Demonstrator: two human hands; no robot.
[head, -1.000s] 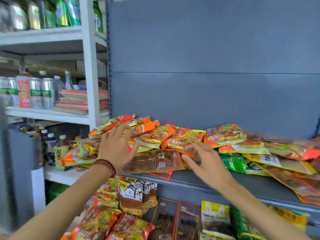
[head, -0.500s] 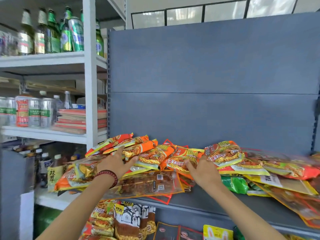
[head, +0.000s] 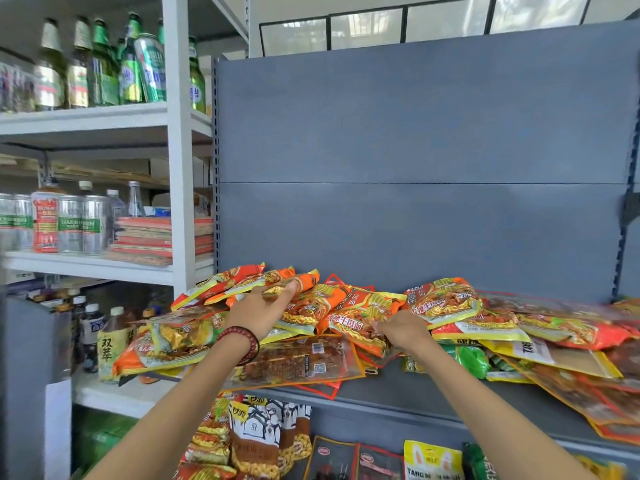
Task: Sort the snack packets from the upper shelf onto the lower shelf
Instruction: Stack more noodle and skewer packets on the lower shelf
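Change since earlier frame: left hand (head: 258,308) has gone from lying flat on the pile to reaching forward with the index finger extended; right hand (head: 401,329) has drawn back toward the front of an orange noodle packet (head: 360,315); camera view has tilted upward.
Lower shelf (head: 346,455): nearest the viewer, at the bottom edge; holds upright snack packets, among them a brown-and-white bag (head: 258,434) and a yellow bag (head: 433,460).
Forearms: both rise from the bottom edge toward the upper shelf; a dark red bead bracelet (head: 242,342) sits on the left wrist.
Upper shelf (head: 398,388): grey, with a bare strip along its front lip between the arms.
Snack packets (head: 446,301): heaped in an overlapping pile across the upper shelf, from its left end to the right edge of view; a flat brown packet (head: 298,362) overhangs the front lip.
Left hand state: fingers spread, index fingertip touching an orange packet near the back left of the pile; nothing gripped.
Right hand state: fingers curled together, pinching the near edge of the orange noodle packet.
Back panel (head: 415,150): plain grey, behind the pile.
White rack (head: 176,168): to the left; carries green bottles (head: 104,67) on top, cans (head: 69,223) and stacked books (head: 156,240) beneath.
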